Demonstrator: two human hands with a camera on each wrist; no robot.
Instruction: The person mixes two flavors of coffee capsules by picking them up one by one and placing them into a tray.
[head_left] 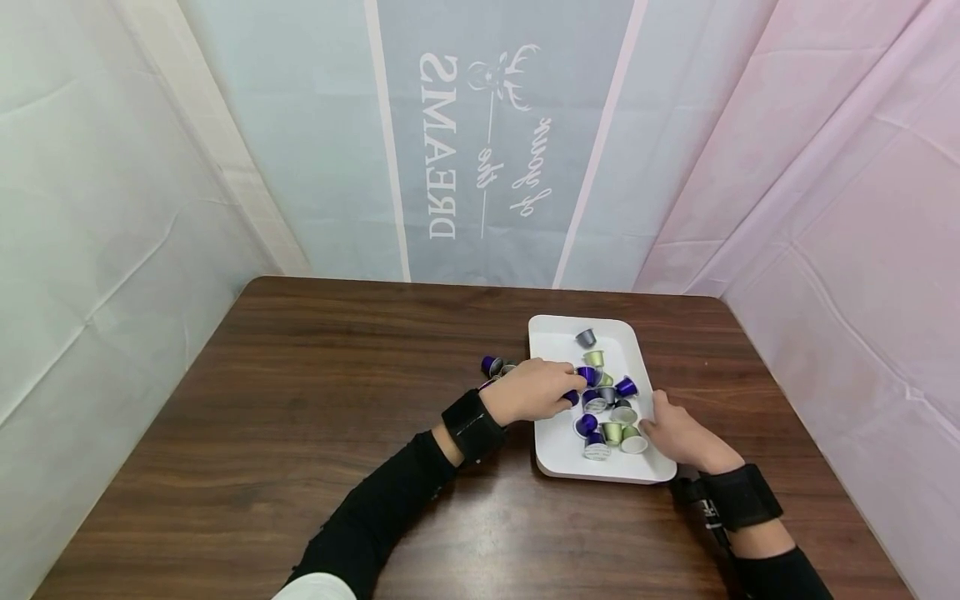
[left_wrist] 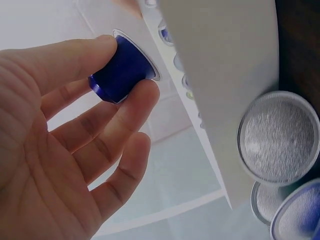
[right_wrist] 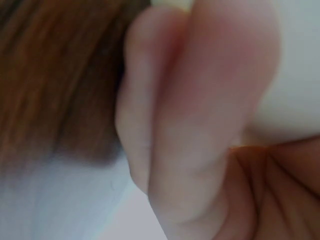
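My left hand is over the left side of a white tray. Between thumb and fingertips it pinches a dark blue coffee capsule, whose silver-edged rim faces the tray. The other fingers of that hand are loosely bent. At the tray's right edge, my right hand grips the rim, its thumb on the inner side; its fingers look blurred in the right wrist view. Inside the tray lie several coffee capsules: blue ones, green ones and a grey one near the far end.
Left of the tray, a few more capsules lie on the brown wooden table, partly hidden behind my left hand. Their silver lids show close by in the left wrist view. Printed cloth hangs behind the table.
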